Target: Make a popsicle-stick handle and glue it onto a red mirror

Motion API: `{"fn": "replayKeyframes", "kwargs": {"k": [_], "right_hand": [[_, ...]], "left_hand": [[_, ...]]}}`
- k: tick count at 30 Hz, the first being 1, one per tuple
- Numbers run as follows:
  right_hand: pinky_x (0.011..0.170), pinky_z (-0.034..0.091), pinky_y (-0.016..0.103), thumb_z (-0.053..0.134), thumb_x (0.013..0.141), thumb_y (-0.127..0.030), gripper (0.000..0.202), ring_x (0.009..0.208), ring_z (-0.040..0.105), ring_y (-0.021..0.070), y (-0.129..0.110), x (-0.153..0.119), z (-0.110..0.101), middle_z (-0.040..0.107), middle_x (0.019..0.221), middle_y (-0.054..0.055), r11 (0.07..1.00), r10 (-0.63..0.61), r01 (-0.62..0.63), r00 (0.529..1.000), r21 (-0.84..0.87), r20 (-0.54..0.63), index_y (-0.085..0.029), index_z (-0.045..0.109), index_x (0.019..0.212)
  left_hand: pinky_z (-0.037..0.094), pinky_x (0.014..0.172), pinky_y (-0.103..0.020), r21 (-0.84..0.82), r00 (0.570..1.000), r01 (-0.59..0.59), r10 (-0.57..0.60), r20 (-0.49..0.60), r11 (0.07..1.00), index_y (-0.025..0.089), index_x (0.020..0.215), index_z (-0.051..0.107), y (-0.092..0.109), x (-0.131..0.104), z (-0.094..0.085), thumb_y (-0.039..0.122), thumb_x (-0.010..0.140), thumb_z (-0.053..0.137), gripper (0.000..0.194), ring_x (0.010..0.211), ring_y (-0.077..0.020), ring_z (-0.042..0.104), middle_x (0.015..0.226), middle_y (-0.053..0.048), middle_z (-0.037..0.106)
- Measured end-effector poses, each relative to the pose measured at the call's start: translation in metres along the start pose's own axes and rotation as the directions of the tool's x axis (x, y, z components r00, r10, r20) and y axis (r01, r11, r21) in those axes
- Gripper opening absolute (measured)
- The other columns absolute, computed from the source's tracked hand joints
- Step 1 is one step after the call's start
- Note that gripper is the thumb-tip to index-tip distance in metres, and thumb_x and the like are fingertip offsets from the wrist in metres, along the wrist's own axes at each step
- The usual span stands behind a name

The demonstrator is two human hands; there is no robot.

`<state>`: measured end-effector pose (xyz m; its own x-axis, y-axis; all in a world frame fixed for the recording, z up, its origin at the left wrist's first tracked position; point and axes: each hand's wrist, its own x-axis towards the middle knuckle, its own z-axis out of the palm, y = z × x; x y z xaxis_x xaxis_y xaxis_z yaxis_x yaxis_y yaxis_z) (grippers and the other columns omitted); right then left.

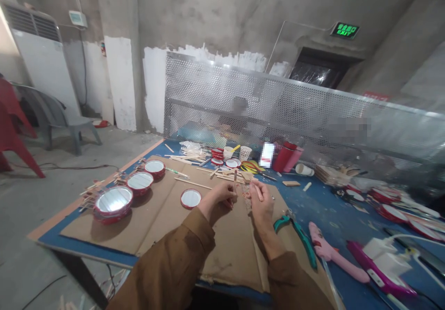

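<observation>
Over the cardboard sheet [163, 212], my left hand [222, 195] is closed in a pinch, and a short brown wooden stick [235, 176] stands up from its fingertips. My right hand [261, 199] is a little way to the right, its fingers curled together; whatever they hold, if anything, is too small to make out. A round red-rimmed disc [191, 199] with a pale top lies left of my left hand. Teal-handled pliers [299, 236] rest near my right wrist.
Three red drum-like pieces with stick frames, the nearest a large one [114, 202], line the left side. A pink glue gun [335, 252] and a purple power strip [378, 273] lie at right. Behind are wooden sticks [229, 174], paper cups [245, 152] and a perforated metal panel [208, 92].
</observation>
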<state>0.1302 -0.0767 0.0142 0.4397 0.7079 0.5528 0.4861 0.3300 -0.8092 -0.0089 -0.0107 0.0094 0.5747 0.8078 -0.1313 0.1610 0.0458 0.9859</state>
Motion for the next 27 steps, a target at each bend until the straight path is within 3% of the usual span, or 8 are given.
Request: {"fn": "replayKeyframes", "kwargs": {"k": [5,8,12,18,24,27], "right_hand": [[0.077,0.054,0.038,0.062,0.080,-0.055,0.043,0.089,0.066,0.0249,0.003,-0.001,0.003,0.072,0.106,0.013,0.999,-0.030,0.030,0.999,-0.030,-0.018,-0.019,0.070,0.103],[0.067,0.052,0.034,0.063,0.080,-0.059,0.041,0.073,0.063,0.0216,0.003,-0.005,0.006,0.071,0.083,0.006,1.000,-0.013,0.013,0.999,-0.004,0.039,-0.020,0.068,0.094],[0.051,0.042,0.029,0.055,0.086,-0.067,0.045,0.050,0.049,0.0159,-0.002,-0.011,0.008,0.054,0.055,-0.003,0.999,0.043,-0.047,0.990,0.028,0.132,-0.023,0.062,0.077],[0.052,0.040,0.030,0.054,0.085,-0.067,0.045,0.051,0.049,0.0172,-0.006,-0.011,0.009,0.057,0.057,-0.001,0.999,0.031,-0.032,0.984,0.005,0.173,-0.024,0.062,0.076],[0.058,0.044,0.031,0.054,0.087,-0.064,0.044,0.062,0.056,0.0202,-0.008,-0.011,0.008,0.061,0.062,0.001,0.999,-0.008,0.016,0.976,-0.032,0.217,-0.023,0.064,0.078],[0.057,0.045,0.031,0.054,0.087,-0.064,0.043,0.062,0.057,0.0201,-0.009,-0.012,0.009,0.063,0.064,0.002,1.000,-0.011,0.016,0.976,-0.024,0.217,-0.022,0.065,0.080]], "left_hand": [[0.041,0.044,-0.018,0.048,1.000,0.003,-0.003,0.007,0.999,0.015,0.062,0.052,0.004,-0.004,0.000,0.007,0.071,0.060,0.015,0.043,-0.0079,0.050,0.049,0.005,0.048],[0.039,0.046,-0.018,0.042,1.000,0.011,-0.011,-0.003,0.999,0.015,0.058,0.051,0.007,-0.006,0.002,0.004,0.070,0.058,0.018,0.044,-0.0083,0.048,0.047,0.004,0.046],[0.043,0.050,-0.022,0.064,0.997,0.063,-0.059,-0.057,0.996,0.015,0.060,0.051,0.012,-0.007,0.004,0.000,0.070,0.056,0.019,0.043,-0.0103,0.050,0.047,0.004,0.048],[0.046,0.050,-0.024,0.070,0.994,0.105,-0.103,-0.031,0.992,0.015,0.059,0.051,0.014,-0.005,0.004,-0.001,0.072,0.050,0.021,0.042,-0.0122,0.052,0.045,0.003,0.049],[0.039,0.044,-0.018,-0.019,1.000,-0.014,0.014,0.005,1.000,0.015,0.063,0.058,0.001,0.003,0.003,0.008,0.068,0.066,0.011,0.043,-0.0099,0.051,0.043,0.005,0.046],[0.038,0.042,-0.017,-0.012,1.000,0.014,-0.014,-0.001,1.000,0.015,0.062,0.056,-0.002,0.005,0.002,0.010,0.068,0.065,0.013,0.041,-0.0098,0.051,0.042,0.005,0.047]]}}
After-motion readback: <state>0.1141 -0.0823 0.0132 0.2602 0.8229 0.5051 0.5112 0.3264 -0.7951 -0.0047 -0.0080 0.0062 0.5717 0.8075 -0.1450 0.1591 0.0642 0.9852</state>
